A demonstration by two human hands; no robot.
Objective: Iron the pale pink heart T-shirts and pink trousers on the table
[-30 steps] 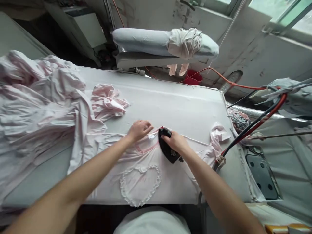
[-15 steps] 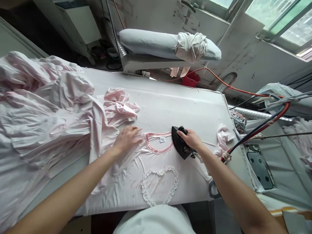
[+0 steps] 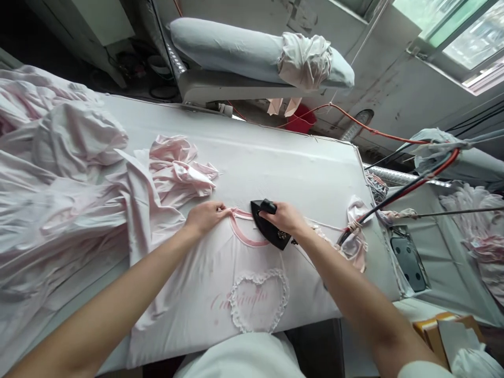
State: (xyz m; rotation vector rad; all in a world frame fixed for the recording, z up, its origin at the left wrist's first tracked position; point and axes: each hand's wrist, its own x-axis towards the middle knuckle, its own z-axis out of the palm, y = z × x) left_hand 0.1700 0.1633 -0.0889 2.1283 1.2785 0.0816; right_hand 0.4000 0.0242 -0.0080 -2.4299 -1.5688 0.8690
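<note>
A pale pink shirt [image 3: 197,304] lies spread on the table in front of me, its darker pink neckband [image 3: 241,233] toward the far side. On its front is a heart outline of white ruffle [image 3: 284,294] with pink script lettering. My right hand [image 3: 285,218] grips the handle of a black iron [image 3: 271,231], whose plate rests over the right part of the neckline and hides it. My left hand [image 3: 207,216] pinches the shirt at the left end of the neckband, fingers closed on the cloth.
Piled pink garments [image 3: 71,147] cover the table's left side, with a crumpled pink piece [image 3: 181,168] beside them. A padded pressing arm [image 3: 228,50] stands beyond the white table [image 3: 291,157]. Black and red hoses [image 3: 409,181] run in from the right to the iron.
The iron has slid left along the neckline in my right hand. My left hand, earlier lying with fingers extended, now pinches the neckband's left end. The view has shifted slightly.
</note>
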